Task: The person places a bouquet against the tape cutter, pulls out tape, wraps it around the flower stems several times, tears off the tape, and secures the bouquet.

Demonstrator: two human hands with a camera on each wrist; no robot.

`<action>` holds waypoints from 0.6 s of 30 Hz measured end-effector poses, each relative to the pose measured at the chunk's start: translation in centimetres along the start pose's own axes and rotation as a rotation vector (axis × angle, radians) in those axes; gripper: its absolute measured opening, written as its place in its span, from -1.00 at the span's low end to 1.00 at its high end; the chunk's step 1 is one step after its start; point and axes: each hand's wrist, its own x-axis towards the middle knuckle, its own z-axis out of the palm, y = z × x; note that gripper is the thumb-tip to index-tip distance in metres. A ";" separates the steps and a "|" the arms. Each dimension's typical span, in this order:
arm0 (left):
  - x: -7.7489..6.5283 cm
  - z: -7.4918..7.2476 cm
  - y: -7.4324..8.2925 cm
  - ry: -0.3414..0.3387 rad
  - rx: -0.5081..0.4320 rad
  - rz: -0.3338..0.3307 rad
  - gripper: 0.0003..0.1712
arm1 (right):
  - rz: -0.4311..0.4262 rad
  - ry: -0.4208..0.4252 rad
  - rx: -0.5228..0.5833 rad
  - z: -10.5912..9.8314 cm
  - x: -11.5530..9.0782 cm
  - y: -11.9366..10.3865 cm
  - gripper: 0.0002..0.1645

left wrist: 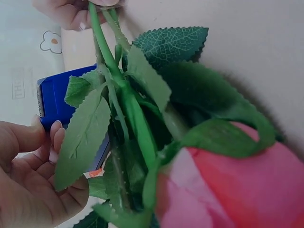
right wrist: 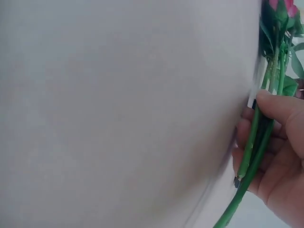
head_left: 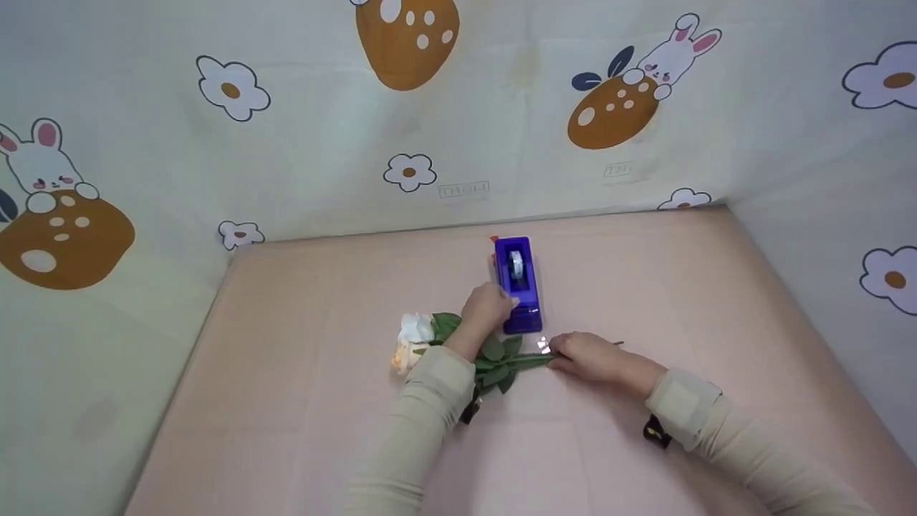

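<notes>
In the head view a purple-blue tape dispenser [head_left: 526,287] stands with a roll of clear tape in it. My left hand [head_left: 487,308] grips its near left side, thumb and fingers bent at its edge. Below that hand lies a bunch of roses with a white bloom [head_left: 415,328] and a peach bloom [head_left: 407,358]. A pink rose [left wrist: 237,185] fills the left wrist view's lower right. My right hand [head_left: 591,356] holds the green stems [right wrist: 256,152] between thumb and fingers. A shiny clear piece of tape [head_left: 543,345] shows by the right fingertips.
The pale pink table top [head_left: 286,373] extends around the flowers on all sides. Behind it hangs a light cloth [head_left: 322,143] printed with rabbits and flowers. Dark wrist-camera parts [head_left: 656,431] sit under the sleeves.
</notes>
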 end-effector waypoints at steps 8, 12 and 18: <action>0.0 0.1 0.0 0.021 0.035 0.019 -0.73 | 0.058 -0.075 0.126 0.1 -0.5 0.1 -0.79; 0.1 0.1 0.0 0.027 0.049 0.028 -0.70 | 0.074 -0.115 0.189 -0.1 -0.3 0.0 -0.69; 0.0 0.0 0.1 0.004 0.041 0.008 -0.68 | 0.014 -0.066 0.075 0.3 -0.2 0.0 -0.75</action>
